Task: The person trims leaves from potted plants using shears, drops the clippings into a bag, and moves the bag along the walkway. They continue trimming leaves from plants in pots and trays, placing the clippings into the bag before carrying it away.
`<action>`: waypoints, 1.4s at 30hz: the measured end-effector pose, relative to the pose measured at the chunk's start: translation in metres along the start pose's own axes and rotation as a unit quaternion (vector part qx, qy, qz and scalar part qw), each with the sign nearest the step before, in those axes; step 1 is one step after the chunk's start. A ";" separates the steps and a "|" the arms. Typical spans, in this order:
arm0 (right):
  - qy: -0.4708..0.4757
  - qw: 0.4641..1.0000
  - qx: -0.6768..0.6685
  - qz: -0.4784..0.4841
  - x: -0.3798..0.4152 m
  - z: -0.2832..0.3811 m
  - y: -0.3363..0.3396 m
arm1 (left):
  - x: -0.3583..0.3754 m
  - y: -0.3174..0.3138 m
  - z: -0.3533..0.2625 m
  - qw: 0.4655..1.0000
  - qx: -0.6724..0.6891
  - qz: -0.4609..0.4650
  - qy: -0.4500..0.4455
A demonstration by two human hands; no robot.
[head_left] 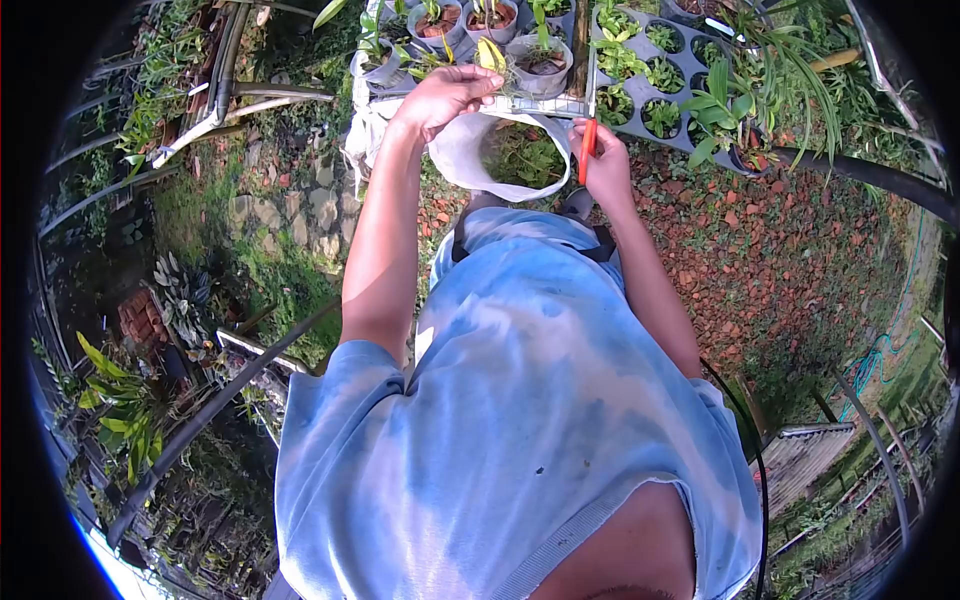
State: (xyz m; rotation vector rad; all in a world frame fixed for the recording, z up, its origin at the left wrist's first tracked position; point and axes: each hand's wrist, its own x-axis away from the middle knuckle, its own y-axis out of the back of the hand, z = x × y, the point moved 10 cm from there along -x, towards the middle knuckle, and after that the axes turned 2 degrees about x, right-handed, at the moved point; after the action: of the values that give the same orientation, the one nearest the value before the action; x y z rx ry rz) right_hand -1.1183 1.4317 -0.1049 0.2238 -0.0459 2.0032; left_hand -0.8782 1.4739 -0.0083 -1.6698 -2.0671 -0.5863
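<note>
Both outstretched, left hand (455, 97) (bent inward) pinching yellow leaf (490, 55), right hand (607, 168) gripping orange tool (587, 152)

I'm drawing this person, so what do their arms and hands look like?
The left hand and right hand are bare, without gloves. Short, blotchy blue-and-pale sleeves leave the forearms uncovered. A thin black cable curves beside the right sleeve.

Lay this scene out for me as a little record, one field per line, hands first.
Left hand: left hand, fingertips at a yellow leaf; grip unclear
Right hand: right hand, holding an orange tool
Between the hands: open white bag, green leaves inside
Ahead: potted plants; gray tray of seedlings, to the right
Clothing: blue-and-white shirt
Ground at right: reddish fragments
</note>
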 end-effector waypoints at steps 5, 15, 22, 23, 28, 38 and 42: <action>-0.031 0.998 -0.012 0.053 0.015 -0.021 -0.026 | 0.035 0.023 0.156 0.979 0.178 -0.066 0.080; -0.127 0.983 0.075 0.112 0.042 -0.059 -0.062 | -0.013 0.028 0.270 0.961 0.203 -0.128 0.138; -0.088 0.970 0.197 0.108 0.051 -0.033 -0.098 | -0.070 0.031 0.315 0.973 0.144 -0.131 0.122; -0.097 0.966 0.214 0.108 0.050 -0.040 -0.102 | -0.077 0.030 0.320 0.977 0.119 -0.130 0.117; -0.139 0.958 0.218 0.126 0.060 -0.065 -0.119 | -0.070 0.028 0.308 0.990 -0.004 -0.121 0.075; -0.185 0.959 0.161 0.140 0.057 -0.058 -0.110 | 0.012 0.071 0.234 0.969 0.143 -0.196 0.056; -0.150 0.971 0.124 0.142 0.046 -0.043 -0.109 | 0.014 0.081 0.209 0.970 0.129 -0.200 -0.046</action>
State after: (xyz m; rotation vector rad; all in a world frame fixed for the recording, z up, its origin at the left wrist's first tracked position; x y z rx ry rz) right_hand -1.0447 1.5253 -0.1468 0.7148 -0.0208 2.2428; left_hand -0.8135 1.6185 -0.1677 -1.1614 -2.4490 -0.3428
